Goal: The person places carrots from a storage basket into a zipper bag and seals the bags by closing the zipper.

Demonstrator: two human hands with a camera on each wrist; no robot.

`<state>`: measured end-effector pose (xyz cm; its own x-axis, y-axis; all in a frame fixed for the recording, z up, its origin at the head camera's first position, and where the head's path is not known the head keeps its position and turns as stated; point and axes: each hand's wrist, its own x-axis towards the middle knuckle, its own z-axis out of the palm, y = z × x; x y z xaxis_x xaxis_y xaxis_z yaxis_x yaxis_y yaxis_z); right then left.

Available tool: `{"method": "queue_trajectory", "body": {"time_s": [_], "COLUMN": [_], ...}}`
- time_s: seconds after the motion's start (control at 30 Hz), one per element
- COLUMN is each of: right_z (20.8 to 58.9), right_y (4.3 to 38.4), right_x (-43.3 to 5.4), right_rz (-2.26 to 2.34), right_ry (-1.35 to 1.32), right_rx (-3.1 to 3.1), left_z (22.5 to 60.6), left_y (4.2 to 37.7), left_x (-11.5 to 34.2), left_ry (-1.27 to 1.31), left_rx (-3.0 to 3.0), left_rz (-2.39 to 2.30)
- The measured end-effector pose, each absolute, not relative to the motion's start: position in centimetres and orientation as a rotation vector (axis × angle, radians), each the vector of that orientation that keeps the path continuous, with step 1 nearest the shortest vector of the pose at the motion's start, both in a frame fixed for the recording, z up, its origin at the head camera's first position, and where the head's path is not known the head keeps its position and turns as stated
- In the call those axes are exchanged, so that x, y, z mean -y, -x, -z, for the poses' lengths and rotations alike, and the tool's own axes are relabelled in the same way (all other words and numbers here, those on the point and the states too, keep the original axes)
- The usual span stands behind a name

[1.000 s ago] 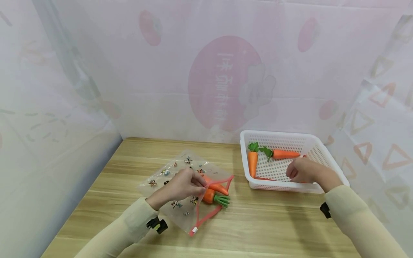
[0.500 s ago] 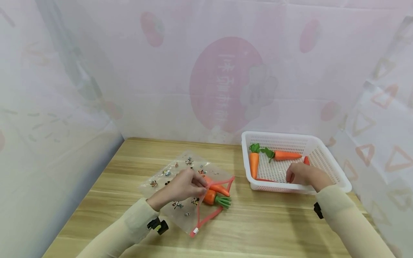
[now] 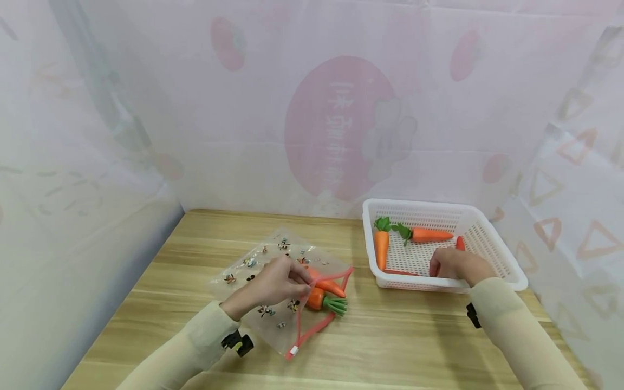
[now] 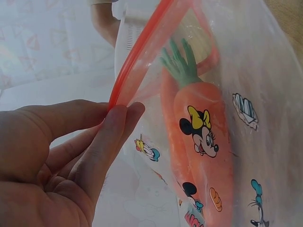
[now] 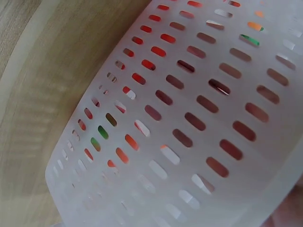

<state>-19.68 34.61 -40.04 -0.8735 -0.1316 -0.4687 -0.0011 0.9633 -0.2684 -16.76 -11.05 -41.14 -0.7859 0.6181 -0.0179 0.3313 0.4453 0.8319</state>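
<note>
My left hand (image 3: 280, 279) pinches the red zip edge of a clear zip bag (image 4: 255, 156) printed with cartoon figures. The bag lies on the wooden table with its mouth toward the right. Inside it are an orange carrot with a green top (image 4: 201, 123) and another carrot (image 3: 331, 286) beside it. My right hand (image 3: 455, 264) reaches down into a white plastic basket (image 3: 419, 205), fingers bent downward. The near wall hides its fingertips, and I cannot tell what they hold. Beyond that hand shows a red tip (image 3: 460, 244).
Along the basket's left side lies a carrot (image 3: 382, 252) with leaves, and another carrot (image 3: 431, 235) lies near the back wall. A red piece (image 3: 401, 272) shows at the near wall. Printed cloth sheets (image 3: 244, 162) enclose the table (image 3: 390, 336) behind and at the sides.
My right hand and forearm have shifted slightly left within the basket, and the red tip beyond the hand shows more. My left hand keeps its pinch on the bag.
</note>
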Motion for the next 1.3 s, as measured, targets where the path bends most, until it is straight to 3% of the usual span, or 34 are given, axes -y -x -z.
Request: {"method": "queue_trajectory", "body": {"time_s": [0.53,1.3], "right_z": [40.6,38.6], "right_y": [20.0,19.3], "right_x": [-34.7,-37.9], "right_rz": [0.337,0.482], "right_ry": [0.111,0.461], "right_rx": [-2.634,-2.736], "left_z": [41.2,41.3], "left_y": [16.8,16.8], "left_x": [11.0,11.0], "left_ry": [-0.809,-0.829], "left_rx": [-2.381,-2.358], "left_rz": [-1.275,-1.282]}}
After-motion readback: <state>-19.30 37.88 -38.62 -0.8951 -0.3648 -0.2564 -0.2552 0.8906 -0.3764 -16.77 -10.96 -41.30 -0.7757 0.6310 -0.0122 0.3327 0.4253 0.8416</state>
